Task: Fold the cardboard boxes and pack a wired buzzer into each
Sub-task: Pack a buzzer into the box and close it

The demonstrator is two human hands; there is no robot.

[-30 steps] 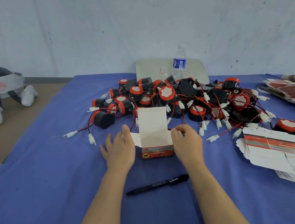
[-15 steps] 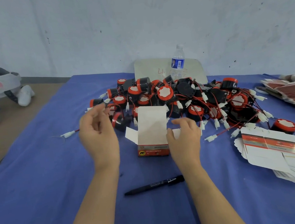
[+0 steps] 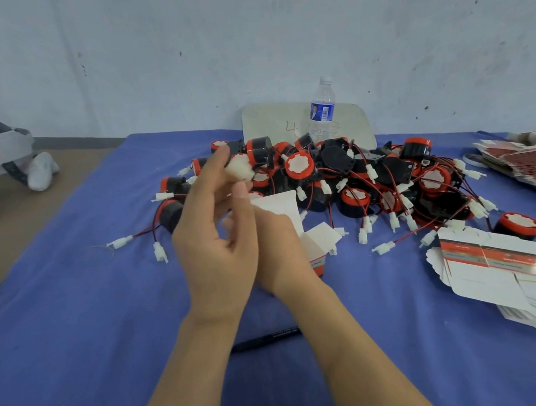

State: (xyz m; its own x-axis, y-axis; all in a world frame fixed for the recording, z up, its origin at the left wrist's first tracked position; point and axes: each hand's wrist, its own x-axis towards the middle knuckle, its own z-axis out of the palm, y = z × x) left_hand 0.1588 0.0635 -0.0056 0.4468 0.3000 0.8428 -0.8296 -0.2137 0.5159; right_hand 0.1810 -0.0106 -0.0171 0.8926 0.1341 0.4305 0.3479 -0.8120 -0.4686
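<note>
As the left hand stood raised over the blue cloth, we found its thumb and fingertips pinching a small white plastic plug, the other fingers loosely bent. Blur prevented us from tracing which buzzer the plug's lead ran to. The right hand lay directly behind it, against the near side of one erected white cardboard box with a red printed band. Its fingers were hidden by the left hand, so we could not tell whether it gripped the box or merely steadied it. The box stood on the cloth with its top flaps open; its interior was hidden from us.

We judged the step in hand to be loading: this box appeared folded, the buzzer not yet in. The next move would call for drawing one unit free of the tangled wires, lowering body and lead into the opening, then tucking the flaps.

Count:
- one open box;
- two stacks of flat red-and-white box blanks, one just right of the hands, one at the far right edge;
- one heap of black round buzzers with red rims and white faces beyond the box, well over a dozen and overlapping too much for an exact figure;
- one stray buzzer beside the nearer stack;
- one black marker pen;
- one clear plastic water bottle.
</note>
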